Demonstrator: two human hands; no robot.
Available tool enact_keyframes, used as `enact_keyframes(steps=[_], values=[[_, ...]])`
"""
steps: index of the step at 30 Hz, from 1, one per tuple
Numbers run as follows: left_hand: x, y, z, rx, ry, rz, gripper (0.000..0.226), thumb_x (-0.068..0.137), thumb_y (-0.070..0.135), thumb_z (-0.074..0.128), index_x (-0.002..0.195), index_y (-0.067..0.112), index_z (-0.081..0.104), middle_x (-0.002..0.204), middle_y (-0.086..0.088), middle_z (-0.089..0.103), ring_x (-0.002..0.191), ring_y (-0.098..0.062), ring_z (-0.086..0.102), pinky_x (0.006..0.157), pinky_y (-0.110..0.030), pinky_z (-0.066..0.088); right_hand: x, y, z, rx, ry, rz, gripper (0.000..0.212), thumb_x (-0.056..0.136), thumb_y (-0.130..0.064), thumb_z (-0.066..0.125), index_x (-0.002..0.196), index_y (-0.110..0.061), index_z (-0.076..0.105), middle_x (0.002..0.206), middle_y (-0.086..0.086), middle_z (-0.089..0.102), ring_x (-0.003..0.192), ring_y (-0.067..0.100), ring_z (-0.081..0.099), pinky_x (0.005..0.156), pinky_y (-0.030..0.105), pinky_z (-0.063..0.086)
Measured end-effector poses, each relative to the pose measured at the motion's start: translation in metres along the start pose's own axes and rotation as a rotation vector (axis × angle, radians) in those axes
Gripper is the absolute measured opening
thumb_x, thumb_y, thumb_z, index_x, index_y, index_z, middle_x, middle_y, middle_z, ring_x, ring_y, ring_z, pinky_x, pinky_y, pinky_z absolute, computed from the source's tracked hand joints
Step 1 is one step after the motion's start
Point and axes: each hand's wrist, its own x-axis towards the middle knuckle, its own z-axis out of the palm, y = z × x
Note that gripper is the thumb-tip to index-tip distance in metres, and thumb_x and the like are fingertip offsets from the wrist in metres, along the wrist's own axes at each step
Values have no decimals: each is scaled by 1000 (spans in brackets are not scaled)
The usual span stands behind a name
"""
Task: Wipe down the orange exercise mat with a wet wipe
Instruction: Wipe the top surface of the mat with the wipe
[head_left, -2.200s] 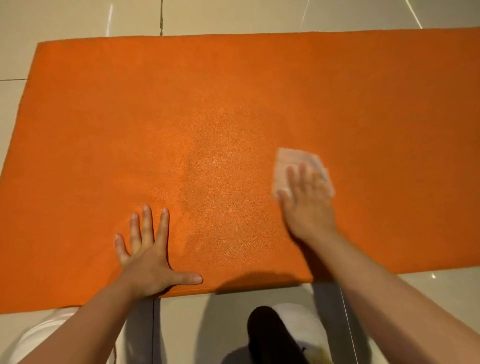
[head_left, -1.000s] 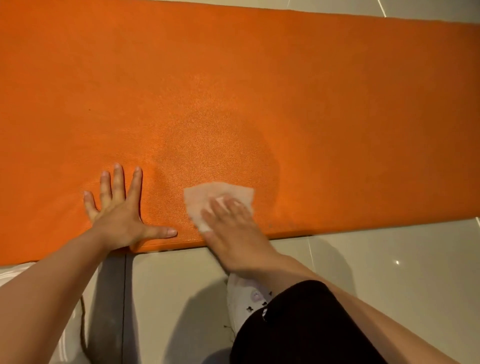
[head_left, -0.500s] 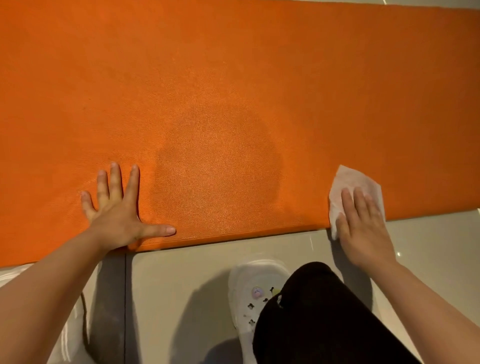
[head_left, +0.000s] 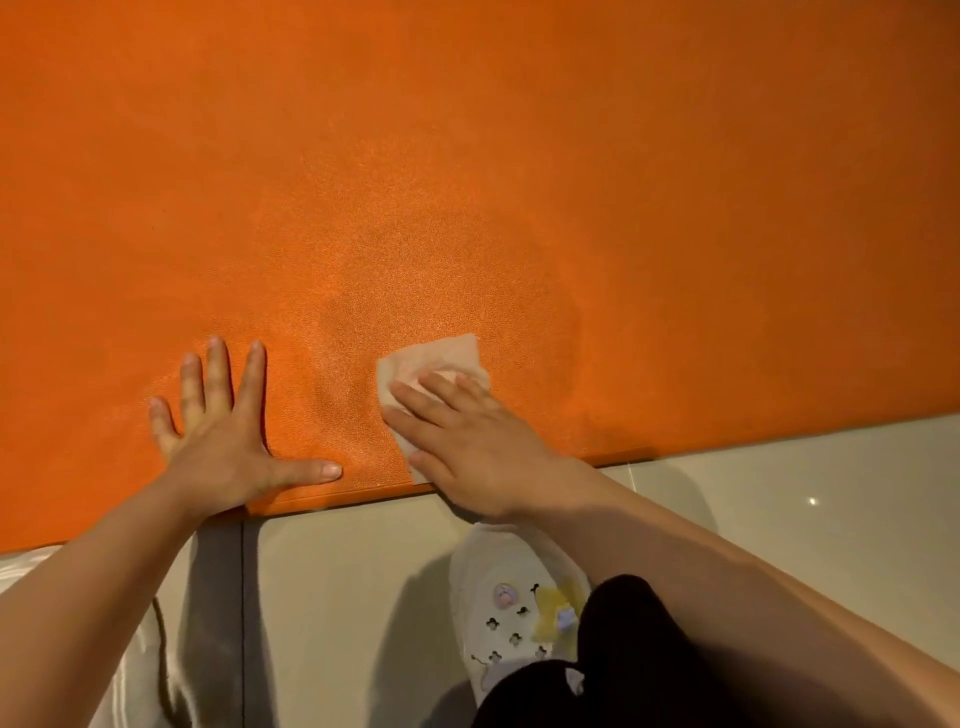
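I have the orange exercise mat filling most of my view, flat on the pale tiled floor, its near edge running just above my knees. My left hand lies spread and flat near that edge, fingers straight, bracing the mat. My right hand presses the wet wipe flat under straight fingers, close to the near edge, beside a darker damp patch. To wipe well, I judge I should keep even pressure, overlap my strokes and work outward into the dry areas. Below sits a white clog with small charms. I can read no writing or brand anywhere.
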Motion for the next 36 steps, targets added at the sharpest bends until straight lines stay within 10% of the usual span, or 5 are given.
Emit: enact_keyframes(steps=[5, 8, 11, 23, 36], values=[[1, -7, 13, -155, 198, 46, 138, 37, 94, 42, 156, 36, 4, 164, 0, -17, 151, -21, -17, 118, -51, -9, -39, 26, -2, 241, 526, 319, 42, 98, -33, 37, 131, -18, 59, 150, 5, 44, 139, 25, 36, 112, 41, 25], [-14, 29, 38, -272, 535, 202, 79, 80, 65, 42, 136, 10, 56, 152, -16, 39, 140, -35, 35, 114, -58, 27, -76, 67, 4, 231, 484, 738, 57, 98, -42, 27, 149, -21, 39, 161, 4, 24, 149, 23, 17, 121, 44, 12], [-21, 100, 73, -90, 593, 500, 47, 93, 39, 42, 122, 11, 65, 136, -14, 57, 126, -30, 49, 105, -45, 33, -100, 95, 19, 85, 255, 779, 64, 96, -56, 4, 155, -33, -2, 163, -5, -11, 149, 12, -14, 119, 35, -14], [39, 149, 69, 274, 352, 756, 84, 90, 75, 15, 157, 25, 5, 165, -2, 4, 153, -20, 0, 121, -39, -8, -101, 101, 22, 44, 207, 743, 63, 90, -61, -7, 148, -39, -18, 156, -10, -25, 147, 10, -20, 116, 32, -20], [19, 46, 55, 121, 461, 217, 87, 88, 72, 9, 158, 21, 10, 166, -5, -2, 152, -22, -7, 118, -41, -11, -103, 98, 21, 42, 182, 744, 63, 89, -60, -7, 146, -38, -20, 154, -10, -26, 147, 11, -19, 118, 37, -16]])
